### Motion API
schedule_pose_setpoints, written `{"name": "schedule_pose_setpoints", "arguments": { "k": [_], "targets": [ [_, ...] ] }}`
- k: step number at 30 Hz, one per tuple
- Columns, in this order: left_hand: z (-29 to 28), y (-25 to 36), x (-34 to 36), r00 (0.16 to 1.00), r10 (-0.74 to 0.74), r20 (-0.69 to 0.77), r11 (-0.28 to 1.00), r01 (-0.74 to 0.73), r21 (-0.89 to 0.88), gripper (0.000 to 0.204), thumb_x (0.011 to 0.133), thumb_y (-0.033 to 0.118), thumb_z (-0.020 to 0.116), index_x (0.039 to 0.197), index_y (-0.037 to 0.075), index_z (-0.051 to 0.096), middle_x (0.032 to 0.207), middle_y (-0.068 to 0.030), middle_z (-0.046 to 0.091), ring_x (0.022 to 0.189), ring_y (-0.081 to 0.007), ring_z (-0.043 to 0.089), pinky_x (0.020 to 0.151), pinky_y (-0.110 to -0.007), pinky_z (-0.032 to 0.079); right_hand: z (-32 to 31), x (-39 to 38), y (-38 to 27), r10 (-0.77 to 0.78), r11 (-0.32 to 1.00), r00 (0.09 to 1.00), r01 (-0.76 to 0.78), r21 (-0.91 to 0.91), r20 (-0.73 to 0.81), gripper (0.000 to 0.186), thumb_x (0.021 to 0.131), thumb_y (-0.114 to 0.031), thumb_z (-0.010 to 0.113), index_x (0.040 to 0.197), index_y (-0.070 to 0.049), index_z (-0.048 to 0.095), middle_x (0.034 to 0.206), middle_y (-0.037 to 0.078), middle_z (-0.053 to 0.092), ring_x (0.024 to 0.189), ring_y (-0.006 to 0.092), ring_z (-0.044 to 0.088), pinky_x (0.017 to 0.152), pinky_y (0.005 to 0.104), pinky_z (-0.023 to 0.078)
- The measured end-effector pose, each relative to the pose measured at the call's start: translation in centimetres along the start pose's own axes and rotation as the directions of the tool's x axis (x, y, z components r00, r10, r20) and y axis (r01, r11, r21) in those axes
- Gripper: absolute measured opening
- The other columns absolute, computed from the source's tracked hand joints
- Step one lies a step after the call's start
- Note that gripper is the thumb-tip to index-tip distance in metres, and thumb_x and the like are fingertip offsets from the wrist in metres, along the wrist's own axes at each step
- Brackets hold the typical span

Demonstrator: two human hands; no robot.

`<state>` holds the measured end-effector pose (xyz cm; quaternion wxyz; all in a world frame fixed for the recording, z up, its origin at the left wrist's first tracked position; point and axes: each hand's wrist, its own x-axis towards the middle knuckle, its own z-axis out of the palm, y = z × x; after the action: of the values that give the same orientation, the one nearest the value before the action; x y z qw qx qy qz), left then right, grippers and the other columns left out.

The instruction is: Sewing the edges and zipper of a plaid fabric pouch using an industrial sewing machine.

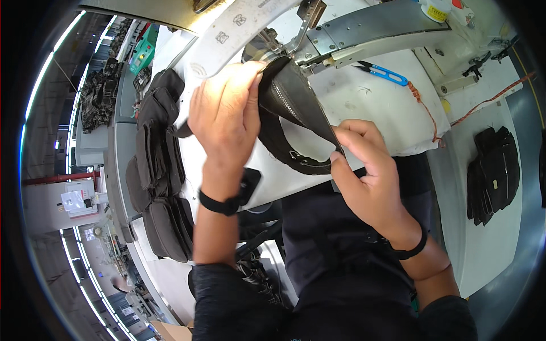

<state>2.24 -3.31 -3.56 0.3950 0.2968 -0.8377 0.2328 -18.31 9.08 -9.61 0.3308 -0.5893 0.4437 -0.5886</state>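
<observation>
A black fabric piece with a zipper (293, 102) stretches between my two hands, its strip curving round in a loop over the white table. My left hand (227, 108) grips its upper left edge close beside the sewing machine's needle area (278, 48); the fingers are closed, their tips partly hidden by the cloth. With thumb and forefinger, my right hand (367, 170) pinches the lower right edge of the same piece. The far edge of the fabric lies at the machine's metal arm (364, 31).
Blue thread snips (384, 74) on an orange cord lie right of the machine. Dark sewn pouches (156, 165) are stacked along the left, and more dark pieces (493, 176) lie on the right-hand table. A small yellow-labelled bottle (437, 10) stands at the top right.
</observation>
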Motion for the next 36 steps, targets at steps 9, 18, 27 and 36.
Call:
{"name": "schedule_pose_setpoints", "arguments": {
  "k": [9,18,27,36],
  "targets": [
    [-2.7,-2.2,5.0,0.878,0.315,0.36,0.934,-0.219,-0.281,0.035,0.077,-0.002,0.088,0.111,0.004,0.078,0.096,-0.0108,0.074,0.084,-0.0259,0.073,0.074,-0.034,0.059,2.3,5.8,-1.0,0.325,0.765,0.931,-0.361,0.533,0.165,0.03,0.099,-0.006,0.07,0.125,0.007,0.063,0.072,-0.004,0.056,0.062,0.0017,0.047,0.054,0.023,0.04],
    [-4.0,-2.6,7.0,0.779,0.348,0.521,0.893,-0.106,-0.437,0.03,0.085,-0.008,0.078,0.113,0.0,0.08,0.099,-0.012,0.073,0.085,-0.0251,0.07,0.075,-0.033,0.056,2.9,4.9,-0.5,0.349,0.653,0.93,-0.33,0.682,0.116,0.036,0.1,-0.002,0.072,0.133,0.008,0.064,0.073,-0.006,0.059,0.066,-0.0009,0.048,0.059,0.0201,0.039],
    [-3.5,-1.5,6.6,0.812,0.245,0.529,0.946,-0.081,-0.314,0.024,0.086,-0.007,0.079,0.109,0.0,0.08,0.099,-0.0124,0.075,0.091,-0.0268,0.072,0.081,-0.034,0.057,4.3,6.4,0.6,0.345,0.671,0.938,-0.273,0.689,0.036,0.025,0.098,-0.003,0.071,0.121,0.006,0.068,0.071,-0.007,0.061,0.064,-0.002,0.049,0.058,0.0194,0.038],
    [-3.6,2.4,6.0,0.852,-0.038,0.522,0.995,0.077,-0.055,0.017,0.088,0.001,0.08,0.105,0.002,0.081,0.096,-0.0128,0.077,0.084,-0.0271,0.074,0.079,-0.032,0.057,4.6,7.4,0.3,0.369,0.687,0.929,-0.289,0.667,0.023,0.012,0.099,-0.005,0.072,0.107,0.004,0.07,0.075,-0.005,0.068,0.065,-0.0028,0.051,0.057,0.019,0.038]
  ]
}}
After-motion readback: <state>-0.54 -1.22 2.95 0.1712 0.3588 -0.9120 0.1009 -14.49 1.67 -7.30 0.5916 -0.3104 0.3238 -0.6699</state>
